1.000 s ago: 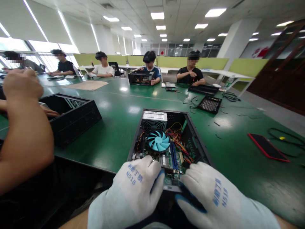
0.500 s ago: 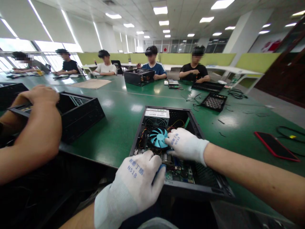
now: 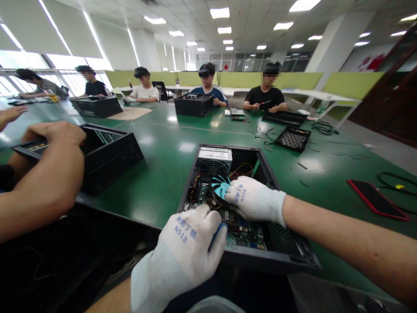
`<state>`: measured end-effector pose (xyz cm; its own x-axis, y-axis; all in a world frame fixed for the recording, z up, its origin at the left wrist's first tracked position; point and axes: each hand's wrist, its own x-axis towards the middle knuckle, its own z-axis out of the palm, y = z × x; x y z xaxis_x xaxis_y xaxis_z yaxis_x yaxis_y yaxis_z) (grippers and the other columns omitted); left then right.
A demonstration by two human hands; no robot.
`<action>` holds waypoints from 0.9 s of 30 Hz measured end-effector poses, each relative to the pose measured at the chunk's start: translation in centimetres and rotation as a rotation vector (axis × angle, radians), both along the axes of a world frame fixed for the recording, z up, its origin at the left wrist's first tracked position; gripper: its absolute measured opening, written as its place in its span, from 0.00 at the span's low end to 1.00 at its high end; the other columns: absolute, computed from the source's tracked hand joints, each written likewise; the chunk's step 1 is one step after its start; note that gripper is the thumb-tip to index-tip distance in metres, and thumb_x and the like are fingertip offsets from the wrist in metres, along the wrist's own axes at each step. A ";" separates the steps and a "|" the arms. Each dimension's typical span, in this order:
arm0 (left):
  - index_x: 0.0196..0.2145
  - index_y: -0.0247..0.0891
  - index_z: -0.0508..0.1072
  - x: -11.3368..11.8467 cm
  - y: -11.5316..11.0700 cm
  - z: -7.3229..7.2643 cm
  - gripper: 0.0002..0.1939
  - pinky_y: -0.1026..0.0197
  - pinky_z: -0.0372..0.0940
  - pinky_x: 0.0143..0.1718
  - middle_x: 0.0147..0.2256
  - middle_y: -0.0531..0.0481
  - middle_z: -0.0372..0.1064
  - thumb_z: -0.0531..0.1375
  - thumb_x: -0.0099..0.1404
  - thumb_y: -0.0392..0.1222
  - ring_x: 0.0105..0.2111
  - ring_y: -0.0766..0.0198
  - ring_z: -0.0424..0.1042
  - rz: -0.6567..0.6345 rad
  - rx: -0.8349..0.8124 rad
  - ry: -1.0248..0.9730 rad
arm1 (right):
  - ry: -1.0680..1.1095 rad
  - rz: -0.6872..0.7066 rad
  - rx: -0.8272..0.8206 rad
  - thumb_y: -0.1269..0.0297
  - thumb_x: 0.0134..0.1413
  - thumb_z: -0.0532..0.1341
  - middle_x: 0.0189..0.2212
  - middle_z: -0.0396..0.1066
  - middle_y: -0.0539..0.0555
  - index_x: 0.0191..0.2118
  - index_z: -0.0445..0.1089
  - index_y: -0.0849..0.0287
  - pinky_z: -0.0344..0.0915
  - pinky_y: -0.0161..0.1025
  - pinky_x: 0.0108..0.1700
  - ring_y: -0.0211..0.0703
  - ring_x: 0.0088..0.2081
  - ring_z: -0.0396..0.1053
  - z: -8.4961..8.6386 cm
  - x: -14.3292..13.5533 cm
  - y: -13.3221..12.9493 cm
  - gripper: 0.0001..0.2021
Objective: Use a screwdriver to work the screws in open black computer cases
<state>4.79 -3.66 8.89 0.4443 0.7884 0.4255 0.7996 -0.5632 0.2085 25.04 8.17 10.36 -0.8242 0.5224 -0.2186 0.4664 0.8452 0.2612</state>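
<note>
An opened black computer case [image 3: 259, 256] lies before me with its inside facing up. My right hand [image 3: 249, 198], in a white glove, grips the edge of a blue cooling fan [image 3: 220, 187]. The fan sits tilted above the green circuit board [image 3: 241, 240], parts of which show to its left and below it. My left hand [image 3: 192, 241], also gloved, is closed over the near left edge of the case, its fingertips mostly hidden. A power supply [image 3: 215, 154] with a white label fills the far left corner of the case.
To my left, a co-worker's arms [image 3: 55, 156] reach over another black case [image 3: 114, 154]. A red-edged phone-like slab [image 3: 376, 198] and cables lie at right. Several people sit across the green table [image 3: 163, 152], near a black case [image 3: 193, 105] and a dark tray [image 3: 293, 139].
My right hand has shifted the fan slightly right and tilted it, exposing more board on its left. My left hand has barely moved. Farther back, a black case now stands at the left.
</note>
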 end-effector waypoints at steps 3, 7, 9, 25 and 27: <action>0.34 0.44 0.64 0.0 0.0 0.0 0.11 0.56 0.62 0.31 0.31 0.50 0.68 0.51 0.77 0.45 0.30 0.58 0.70 -0.002 -0.009 0.000 | 0.040 -0.030 0.022 0.63 0.59 0.63 0.35 0.78 0.61 0.41 0.77 0.60 0.61 0.45 0.40 0.52 0.38 0.75 -0.1 0.7 -0.1 0.09; 0.33 0.44 0.64 0.1 -0.1 0.1 0.11 0.55 0.62 0.31 0.31 0.51 0.68 0.51 0.76 0.44 0.31 0.58 0.70 0.010 -0.020 0.006 | 0.049 -0.031 0.023 0.60 0.61 0.62 0.36 0.78 0.61 0.42 0.77 0.59 0.62 0.46 0.40 0.54 0.39 0.75 -0.3 0.8 0.3 0.10; 0.34 0.43 0.65 0.1 -0.1 0.2 0.11 0.55 0.62 0.33 0.33 0.50 0.68 0.51 0.77 0.43 0.32 0.58 0.71 0.015 -0.054 0.013 | 0.040 -0.003 0.012 0.61 0.61 0.61 0.37 0.78 0.60 0.42 0.76 0.59 0.62 0.46 0.40 0.54 0.39 0.75 -0.3 0.2 0.6 0.10; 0.35 0.45 0.63 0.1 -0.3 0.3 0.11 0.52 0.61 0.34 0.34 0.52 0.67 0.49 0.77 0.44 0.33 0.57 0.70 0.033 -0.091 0.019 | 0.135 -0.097 0.091 0.61 0.64 0.58 0.39 0.78 0.61 0.41 0.75 0.60 0.64 0.45 0.43 0.53 0.40 0.76 1.4 0.8 -0.2 0.11; 0.35 0.45 0.63 0.1 -0.2 0.4 0.10 0.52 0.62 0.34 0.34 0.52 0.67 0.49 0.77 0.44 0.33 0.56 0.70 0.029 -0.094 0.022 | 0.111 -0.150 0.108 0.59 0.64 0.58 0.38 0.79 0.61 0.40 0.76 0.59 0.64 0.44 0.42 0.52 0.39 0.76 1.6 1.4 -0.1 0.11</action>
<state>4.88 -3.89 9.24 0.4293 0.8368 0.3397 0.8202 -0.5188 0.2413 26.46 8.06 11.99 -0.7514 0.6565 -0.0670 0.6159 0.7341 0.2861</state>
